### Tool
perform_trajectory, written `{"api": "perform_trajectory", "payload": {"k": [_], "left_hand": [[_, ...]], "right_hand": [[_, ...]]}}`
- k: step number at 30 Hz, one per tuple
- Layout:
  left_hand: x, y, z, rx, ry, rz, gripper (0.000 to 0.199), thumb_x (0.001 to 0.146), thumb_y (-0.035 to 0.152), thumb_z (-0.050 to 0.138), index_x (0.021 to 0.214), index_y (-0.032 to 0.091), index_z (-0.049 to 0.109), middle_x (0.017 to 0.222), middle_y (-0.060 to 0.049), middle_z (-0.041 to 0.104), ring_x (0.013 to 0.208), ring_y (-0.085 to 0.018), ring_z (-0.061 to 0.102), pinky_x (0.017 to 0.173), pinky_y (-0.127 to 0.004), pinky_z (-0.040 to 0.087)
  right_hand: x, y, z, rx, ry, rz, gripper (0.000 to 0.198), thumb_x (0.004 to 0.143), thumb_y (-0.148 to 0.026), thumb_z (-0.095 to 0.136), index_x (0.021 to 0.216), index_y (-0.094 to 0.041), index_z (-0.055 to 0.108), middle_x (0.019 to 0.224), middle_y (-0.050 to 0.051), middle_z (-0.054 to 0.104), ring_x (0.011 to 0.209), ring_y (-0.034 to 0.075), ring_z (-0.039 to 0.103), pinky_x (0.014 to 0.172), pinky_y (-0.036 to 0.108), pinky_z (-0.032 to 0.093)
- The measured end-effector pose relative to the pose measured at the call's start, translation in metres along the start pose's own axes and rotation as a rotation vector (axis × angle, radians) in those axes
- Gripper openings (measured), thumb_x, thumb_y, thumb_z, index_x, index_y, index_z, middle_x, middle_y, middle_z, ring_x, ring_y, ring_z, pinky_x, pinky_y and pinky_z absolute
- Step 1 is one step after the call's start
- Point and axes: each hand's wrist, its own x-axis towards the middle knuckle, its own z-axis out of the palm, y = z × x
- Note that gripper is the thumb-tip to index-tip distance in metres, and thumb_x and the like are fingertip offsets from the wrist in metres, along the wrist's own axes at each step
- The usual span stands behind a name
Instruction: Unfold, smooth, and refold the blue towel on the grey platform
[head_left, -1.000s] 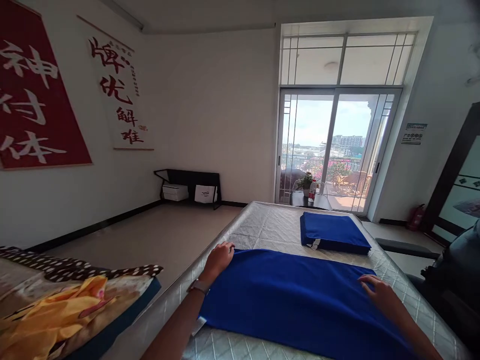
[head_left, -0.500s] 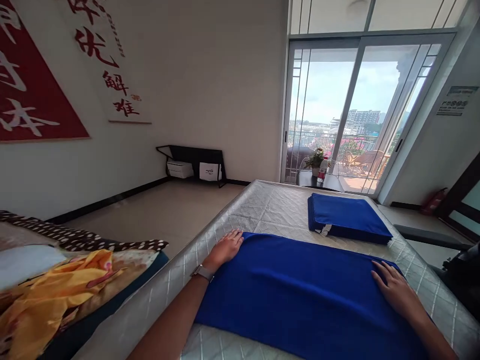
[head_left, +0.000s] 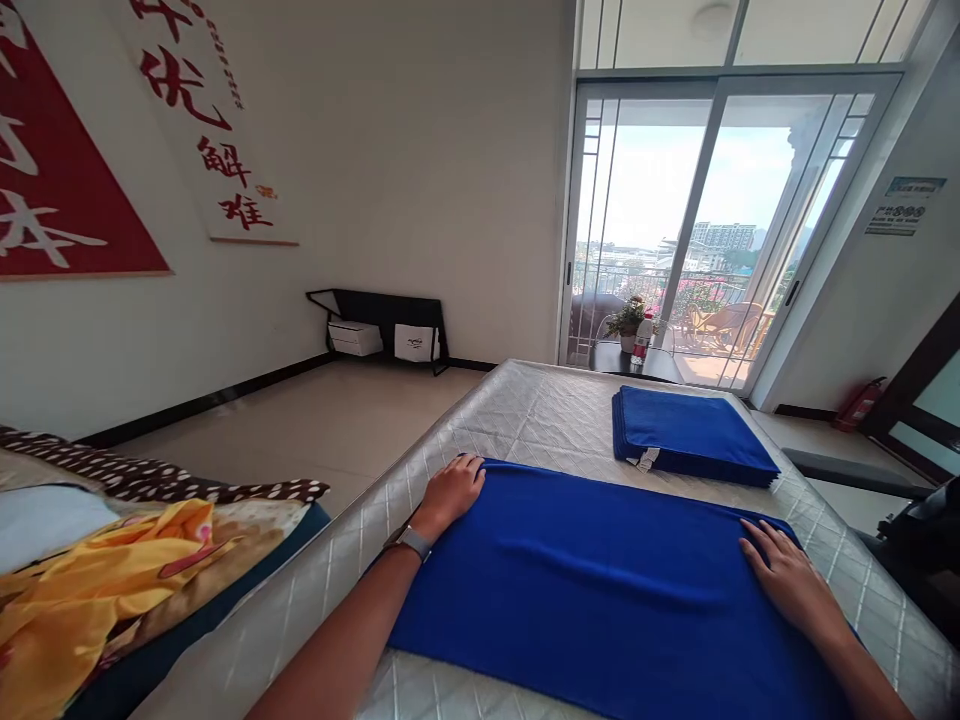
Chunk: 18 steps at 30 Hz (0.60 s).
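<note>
A blue cloth [head_left: 600,600] lies spread over the pale quilted mattress [head_left: 525,410] in front of me, with a low crease across its middle. At its far left corner rests my left hand [head_left: 454,492], palm down, with a watch on the wrist. The fingers there lie flat along the cloth's edge. My right hand [head_left: 791,575] lies on the cloth near the far right corner, its fingers spread and stretched out. Beyond the cloth sits a neat stack of folded blue cloths [head_left: 690,430] with a white tag at its front left.
To the left is another bed with yellow patterned fabric [head_left: 127,570]. A small table behind the mattress holds a potted plant [head_left: 628,318] and a bottle [head_left: 642,340]. A black rack [head_left: 386,318] stands by the wall, and a fire extinguisher [head_left: 860,403] at the right.
The view has shifted slightly. My left hand's fingers look a little more drawn together at the cloth's corner; my right hand stays almost in place on the cloth.
</note>
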Motion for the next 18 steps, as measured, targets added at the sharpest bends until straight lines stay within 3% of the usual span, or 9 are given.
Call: {"api": "perform_trajectory", "payload": {"k": [6,11,18], "left_hand": [[0.007,-0.02,0.025,0.016,-0.127,0.038,0.055,0.103,0.038,0.03,0.152,0.015,0.037,0.159,-0.013,0.035,0.147,-0.027,0.031,0.12,-0.048,0.023],[0.01,-0.03,0.035,-0.006,-0.147,0.04,0.058,0.103,0.043,0.027,0.154,0.016,0.034,0.16,-0.012,0.032,0.149,-0.029,0.027,0.119,-0.052,0.022],[0.007,-0.031,0.032,-0.035,-0.148,0.006,0.06,0.103,0.05,0.025,0.154,0.021,0.034,0.162,-0.01,0.028,0.15,-0.029,0.023,0.12,-0.049,0.021]], "right_hand": [[0.001,0.002,0.002,-0.016,0.015,0.028,0.072,0.093,-0.065,0.018,0.151,-0.028,0.039,0.158,0.006,0.038,0.147,0.028,0.03,0.119,0.051,0.026],[0.001,0.002,0.003,-0.036,0.019,0.093,0.073,0.093,-0.061,0.016,0.152,-0.024,0.037,0.159,0.008,0.035,0.146,0.029,0.031,0.119,0.05,0.026],[-0.001,-0.004,-0.001,-0.062,0.008,0.123,0.072,0.094,-0.059,0.015,0.153,-0.024,0.036,0.16,0.009,0.034,0.147,0.027,0.03,0.12,0.047,0.024]]}}
